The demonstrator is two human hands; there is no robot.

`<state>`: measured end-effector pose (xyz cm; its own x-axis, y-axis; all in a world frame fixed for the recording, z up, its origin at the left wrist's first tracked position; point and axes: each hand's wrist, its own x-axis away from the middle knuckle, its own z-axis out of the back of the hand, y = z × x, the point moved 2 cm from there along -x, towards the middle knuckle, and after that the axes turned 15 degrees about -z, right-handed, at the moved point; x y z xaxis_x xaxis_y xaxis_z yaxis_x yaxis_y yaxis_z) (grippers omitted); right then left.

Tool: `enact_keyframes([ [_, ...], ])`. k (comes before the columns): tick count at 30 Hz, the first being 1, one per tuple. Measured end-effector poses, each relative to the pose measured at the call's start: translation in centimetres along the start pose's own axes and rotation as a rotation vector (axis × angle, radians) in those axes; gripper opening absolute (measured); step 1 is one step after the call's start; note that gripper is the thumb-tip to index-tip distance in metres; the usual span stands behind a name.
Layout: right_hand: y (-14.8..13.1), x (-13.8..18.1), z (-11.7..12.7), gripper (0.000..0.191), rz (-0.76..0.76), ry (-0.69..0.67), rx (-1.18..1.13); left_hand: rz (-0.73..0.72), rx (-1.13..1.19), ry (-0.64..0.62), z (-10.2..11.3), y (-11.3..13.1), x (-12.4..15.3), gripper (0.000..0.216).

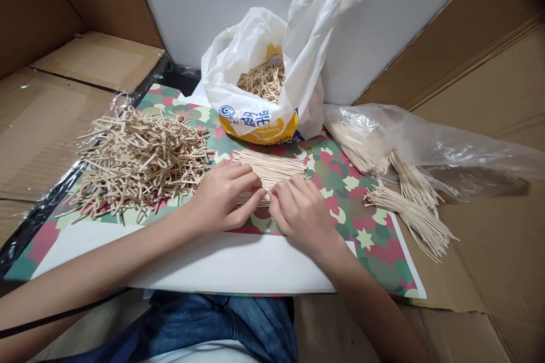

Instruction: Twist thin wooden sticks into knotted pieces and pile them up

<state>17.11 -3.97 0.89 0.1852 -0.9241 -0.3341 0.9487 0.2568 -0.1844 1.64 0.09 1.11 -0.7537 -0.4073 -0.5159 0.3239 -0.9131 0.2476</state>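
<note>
I see the left hand and right hand pinching strands. They look light, springy; I'd grip mid-length.

Head-worn view, facing forward (and down), near both hands

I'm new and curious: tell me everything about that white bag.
The white bag looks like thin, crinkled plastic, printed blue and yellow near its base. It sits upright on the patterned sheet, mouth open, one side drawn up toward the upper right. Inside lie many short, light-brown pieces. A clear plastic bag lies close at its right.
</note>
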Motion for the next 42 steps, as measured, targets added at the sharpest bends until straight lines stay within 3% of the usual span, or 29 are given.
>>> enact_keyframes([
  [2, 0.1, -0.1, 0.5, 0.016, -0.136, -0.093, -0.236, 0.029, 0.062, 0.098, 0.0, -0.1, 0.0, 0.016],
  [7, 0.1, 0.3, 0.7, 0.030, -0.461, -0.541, -0.886, 0.060, 0.198, 0.306, 0.0, 0.2, 0.2, 0.008],
  [11, 0.0, 0.5, 0.0, 0.023, -0.496, -0.572, -1.152, 0.039, 0.350, 0.312, -0.2, 0.8, 0.1, 0.007],
  [14, 0.2, 0.5, -0.4, 0.020, -0.453, -0.526, -1.254, 0.130, 0.545, 0.270, -0.2, 0.9, 0.0, 0.011],
  [20, 0.3, 0.6, -0.5, 0.022, -0.479, -0.447, -1.245, 0.442, 1.033, 0.205, -0.5, 0.4, 0.1, 0.017],
  [31, 0.2, 0.6, -0.9, 0.024, -0.512, -0.393, -1.169, 0.575, 1.057, 0.269, -1.4, -0.4, 0.9, 0.022],
  [35, 0.4, 0.7, -0.9, 0.025, -0.480, -0.375, -1.083, 0.515, 0.960, 0.249, -1.1, -0.4, 0.9, 0.021],
  [38, 0.6, 0.5, -0.7, 0.025, -0.381, -0.344, -0.921, 0.334, 0.730, 0.225, -0.2, -0.2, 0.7, 0.017],
  [42, 1.3, 0.0, -0.6, 0.007, -0.295, -0.335, -0.813, 0.074, 0.431, 0.250, 1.1, 0.0, 0.6, 0.011],
])
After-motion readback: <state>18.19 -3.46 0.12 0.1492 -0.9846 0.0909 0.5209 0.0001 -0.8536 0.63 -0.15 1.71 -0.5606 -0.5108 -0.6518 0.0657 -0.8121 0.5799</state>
